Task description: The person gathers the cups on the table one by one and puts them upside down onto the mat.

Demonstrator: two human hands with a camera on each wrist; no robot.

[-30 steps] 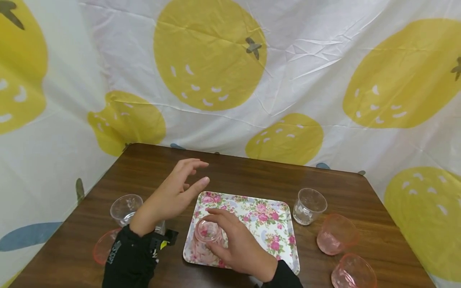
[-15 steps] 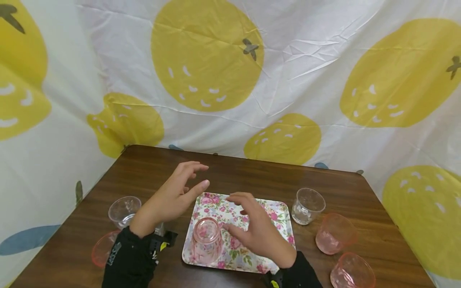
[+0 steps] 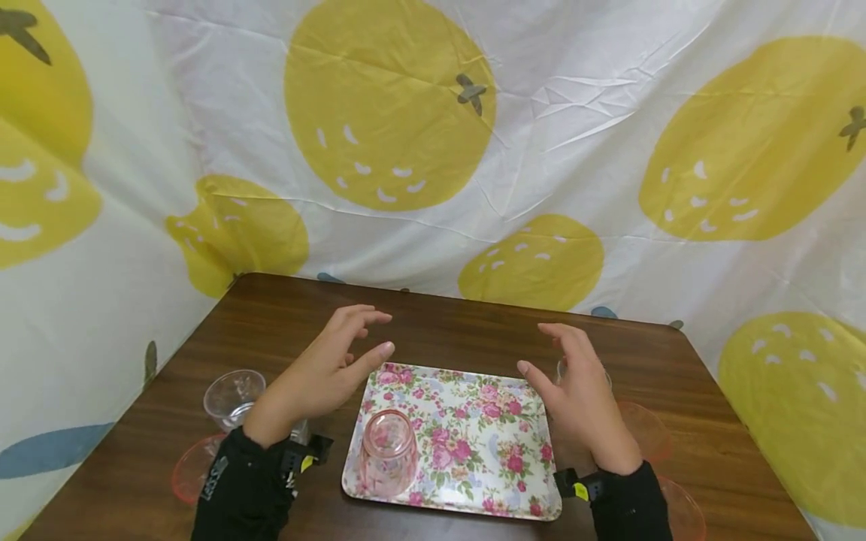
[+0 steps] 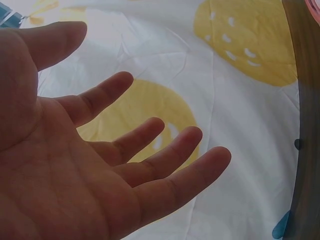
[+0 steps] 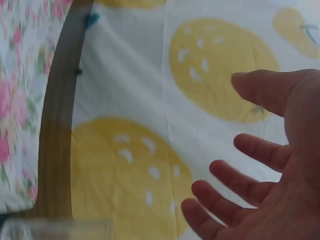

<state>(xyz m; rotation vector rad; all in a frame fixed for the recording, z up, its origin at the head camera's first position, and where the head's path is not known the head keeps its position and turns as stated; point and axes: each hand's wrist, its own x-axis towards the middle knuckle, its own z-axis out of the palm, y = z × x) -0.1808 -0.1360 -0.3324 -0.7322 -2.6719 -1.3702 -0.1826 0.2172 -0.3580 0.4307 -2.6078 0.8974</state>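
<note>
On the near left part of the flowered tray (image 3: 487,451) a pink clear cup (image 3: 389,454) stands upside down, with neither hand touching it. My left hand (image 3: 325,368) hovers beyond the tray's left edge, fingers spread and relaxed; the left wrist view shows its bare palm. Over the tray's right edge floats my right hand (image 3: 575,391), thumb and fingers apart, holding nothing. It partly covers a clear cup (image 3: 607,378) behind it. The right wrist view catches a blurred rim of a clear cup (image 5: 55,230) below the hand.
Left of the left forearm are a clear cup (image 3: 233,398) and a pink cup (image 3: 192,469), partly hidden by the sleeve. Two pink cups (image 3: 646,428) (image 3: 683,511) sit at right, behind the right arm. A lemon-print cloth (image 3: 528,135) hangs behind the brown table (image 3: 433,323).
My right hand has let go of the upside-down pink cup and moved right, across the tray to its right edge. The left hand has barely moved.
</note>
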